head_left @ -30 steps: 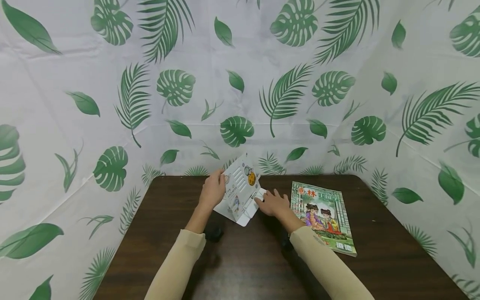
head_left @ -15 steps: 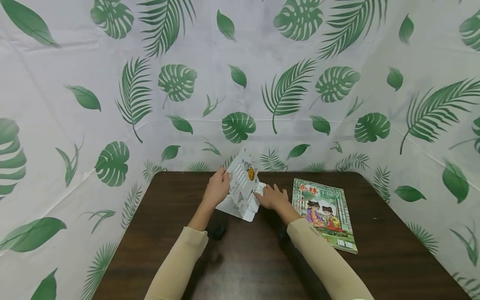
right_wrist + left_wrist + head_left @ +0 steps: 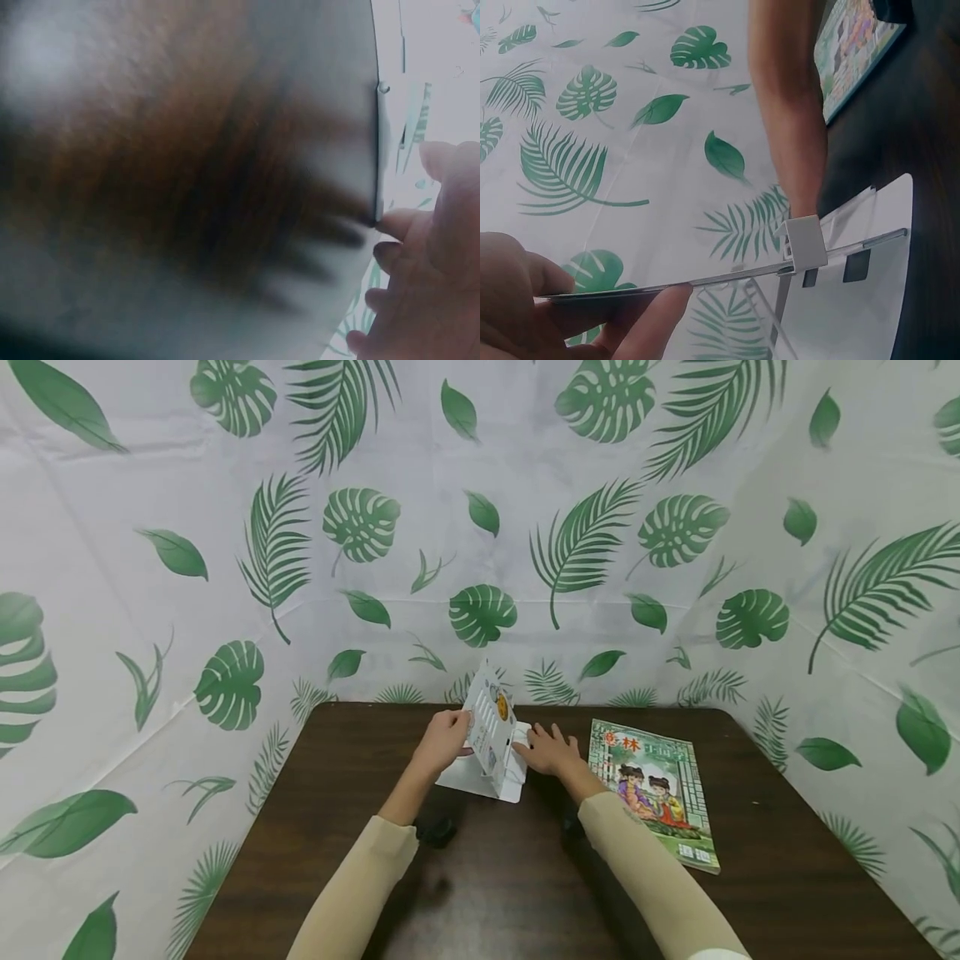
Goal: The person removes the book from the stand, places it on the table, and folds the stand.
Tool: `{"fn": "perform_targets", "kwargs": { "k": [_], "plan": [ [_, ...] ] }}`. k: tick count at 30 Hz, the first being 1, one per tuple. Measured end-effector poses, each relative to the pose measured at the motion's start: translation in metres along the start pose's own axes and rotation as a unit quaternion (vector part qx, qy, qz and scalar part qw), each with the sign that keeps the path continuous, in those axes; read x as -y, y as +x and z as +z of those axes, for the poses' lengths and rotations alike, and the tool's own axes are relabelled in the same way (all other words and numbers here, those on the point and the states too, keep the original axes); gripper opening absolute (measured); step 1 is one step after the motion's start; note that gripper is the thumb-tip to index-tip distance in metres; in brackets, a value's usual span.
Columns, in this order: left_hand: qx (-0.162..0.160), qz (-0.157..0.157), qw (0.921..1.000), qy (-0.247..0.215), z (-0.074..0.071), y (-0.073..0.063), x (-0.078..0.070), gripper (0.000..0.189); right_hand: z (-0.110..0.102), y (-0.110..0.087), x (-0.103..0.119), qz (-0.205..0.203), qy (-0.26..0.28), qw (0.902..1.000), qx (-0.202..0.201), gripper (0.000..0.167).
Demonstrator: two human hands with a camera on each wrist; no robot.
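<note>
A white book stand [image 3: 487, 731] with slots and cartoon prints stands near the table's back middle, its panel tilted up from a flat base. My left hand [image 3: 444, 742] pinches the panel's left edge; the left wrist view shows thumb and fingers [image 3: 656, 319] on either side of the thin plate. In that view a white clip [image 3: 805, 244] sits on the panel's far edge, with wire supports beneath. My right hand [image 3: 551, 752] touches the right part of the base with its fingers spread. In the right wrist view, its fingertips [image 3: 390, 223] meet the base's edge.
A magazine [image 3: 660, 793] with a green illustrated cover lies on the dark wooden table [image 3: 495, 893], right of the right forearm. Behind the table hangs a leaf-patterned cloth [image 3: 480, 510]. A small black object [image 3: 437, 832] shows beside the left wrist.
My left hand has swung the stand's panel rightward and steeper, so its front shows narrower. My right hand stays at the base, which has turned slightly. The magazine keeps its place.
</note>
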State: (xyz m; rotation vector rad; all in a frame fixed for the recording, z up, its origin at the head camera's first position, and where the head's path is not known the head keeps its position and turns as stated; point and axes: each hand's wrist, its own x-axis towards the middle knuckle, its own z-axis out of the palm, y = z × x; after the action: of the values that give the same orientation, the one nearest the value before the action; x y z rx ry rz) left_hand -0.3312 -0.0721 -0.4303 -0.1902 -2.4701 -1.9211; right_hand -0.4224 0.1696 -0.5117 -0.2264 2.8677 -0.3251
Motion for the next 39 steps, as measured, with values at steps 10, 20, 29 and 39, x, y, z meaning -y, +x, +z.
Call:
{"fn": "perform_targets", "kwargs": {
  "k": [10, 20, 29, 39],
  "plan": [
    [0.045, -0.009, 0.9985, -0.031, 0.011, 0.001, 0.002, 0.053, -0.006, 0.01, -0.003, -0.012, 0.011, 0.9994, 0.03, 0.064],
    [0.055, -0.012, 0.9976, -0.042, 0.014, 0.0, 0.001, 0.056, -0.01, 0.022, -0.002, -0.023, 0.014, 0.9988, 0.042, 0.058],
    [0.028, 0.011, 0.9994, 0.019, 0.012, 0.001, 0.005, 0.057, -0.009, 0.019, 0.003, -0.021, 0.048, 0.9971, 0.056, 0.063],
    [-0.019, 0.029, 0.9994, 0.009, 0.001, 0.005, 0.015, 0.053, -0.008, 0.014, 0.013, 0.003, 0.088, 0.9958, -0.023, 0.06]
  ]
}}
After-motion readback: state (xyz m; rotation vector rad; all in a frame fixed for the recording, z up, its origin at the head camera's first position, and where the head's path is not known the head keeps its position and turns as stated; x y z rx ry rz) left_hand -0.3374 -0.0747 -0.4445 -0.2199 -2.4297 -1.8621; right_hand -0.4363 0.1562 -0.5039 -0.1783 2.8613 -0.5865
